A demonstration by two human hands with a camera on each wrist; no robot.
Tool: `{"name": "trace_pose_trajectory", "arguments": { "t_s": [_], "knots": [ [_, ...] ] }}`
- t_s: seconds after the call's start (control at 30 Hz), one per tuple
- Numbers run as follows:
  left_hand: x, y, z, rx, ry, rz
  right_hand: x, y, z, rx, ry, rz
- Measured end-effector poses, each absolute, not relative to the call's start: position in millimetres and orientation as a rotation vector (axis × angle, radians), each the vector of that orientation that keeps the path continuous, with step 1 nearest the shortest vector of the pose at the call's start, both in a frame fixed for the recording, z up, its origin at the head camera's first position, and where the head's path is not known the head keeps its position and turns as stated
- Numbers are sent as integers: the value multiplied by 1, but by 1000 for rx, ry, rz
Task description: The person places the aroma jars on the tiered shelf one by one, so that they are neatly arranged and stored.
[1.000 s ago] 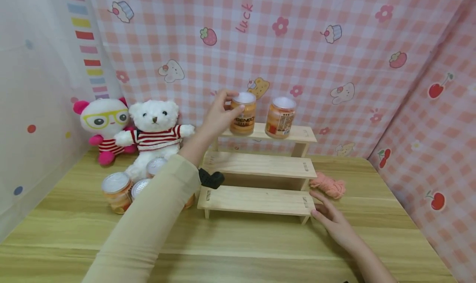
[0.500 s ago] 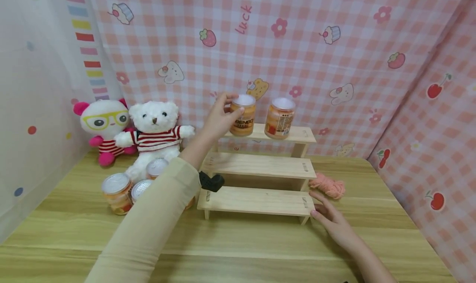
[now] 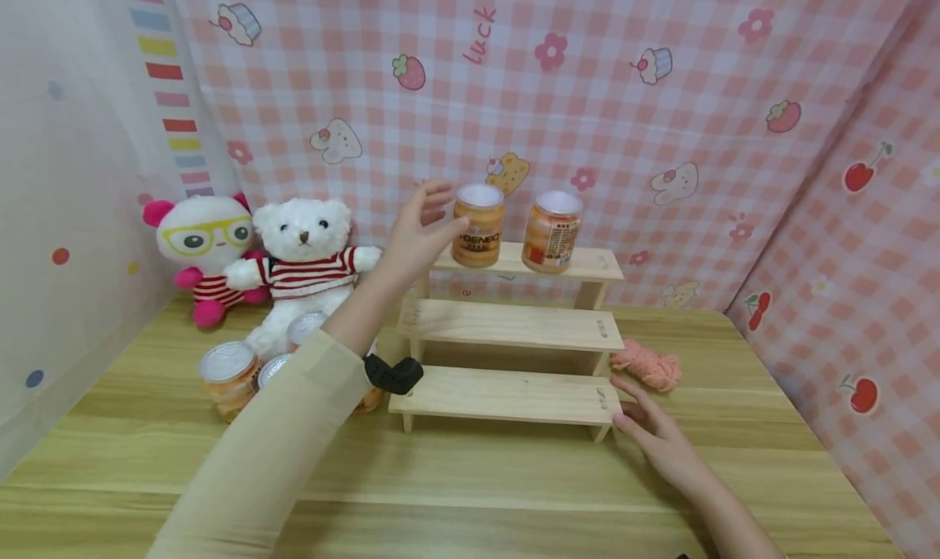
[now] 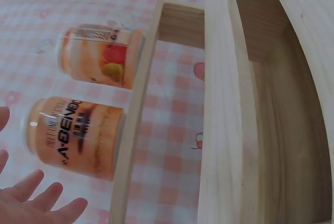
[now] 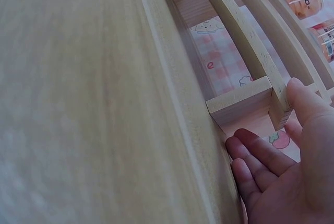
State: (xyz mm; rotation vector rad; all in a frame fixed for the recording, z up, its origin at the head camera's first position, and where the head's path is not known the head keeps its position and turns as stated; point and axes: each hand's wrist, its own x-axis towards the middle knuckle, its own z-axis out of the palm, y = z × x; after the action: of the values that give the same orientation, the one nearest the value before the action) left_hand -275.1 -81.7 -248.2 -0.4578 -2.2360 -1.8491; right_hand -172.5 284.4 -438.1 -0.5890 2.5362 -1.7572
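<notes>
A three-step wooden display stand (image 3: 507,392) is set on the table, with two orange canned-fruit jars on its top step. Just left of the front-labelled jar (image 3: 477,237) is my left hand (image 3: 419,237), its fingers spread and holding nothing. In the left wrist view, a gap shows between those fingers and the jar (image 4: 78,135). The other jar (image 3: 552,237) stands upright to the right. My right hand (image 3: 664,441) rests at the right end of the lowest step. In the right wrist view, its thumb touches the board's end and the other fingers are loosely bent beside the stand's leg.
Several more jars (image 3: 228,375) stand on the table at the left, partly behind my left sleeve. Behind them sit a white teddy bear (image 3: 304,253) and a panda plush (image 3: 209,245). A pink yarn bundle (image 3: 646,365) lies right of the stand. A checked cloth (image 3: 441,118) hangs behind.
My left hand has let go of the front-labelled jar and moved slightly left, leaving it standing on the top step. My right hand stays at the stand's end.
</notes>
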Motion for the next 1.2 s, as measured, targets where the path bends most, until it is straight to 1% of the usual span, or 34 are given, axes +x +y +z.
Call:
{"name": "trace_pose_trajectory", "arguments": {
  "t_s": [0.17, 0.27, 0.4, 0.63, 0.8, 1.2],
  "knots": [
    [-259, -94, -253, -568, -2146, -1805, -172, 283, -437, -600, 2537, -1762],
    [-248, -100, -259, -587, -2117, -1751, -170, 282, -436, -625, 2536, -1774],
    [-231, -108, -269, -533, -2100, -1719, -170, 282, -436, -631, 2542, -1776],
    [-204, -129, -286, -556, -2036, -1703, -172, 284, -437, -603, 2528, -1773],
    [-185, -146, -292, -529, -2045, -1661, -170, 282, -436, -612, 2526, -1781],
    [-153, -194, -307, -423, -2042, -1546, -169, 282, -436, -611, 2534, -1764]
  ]
}}
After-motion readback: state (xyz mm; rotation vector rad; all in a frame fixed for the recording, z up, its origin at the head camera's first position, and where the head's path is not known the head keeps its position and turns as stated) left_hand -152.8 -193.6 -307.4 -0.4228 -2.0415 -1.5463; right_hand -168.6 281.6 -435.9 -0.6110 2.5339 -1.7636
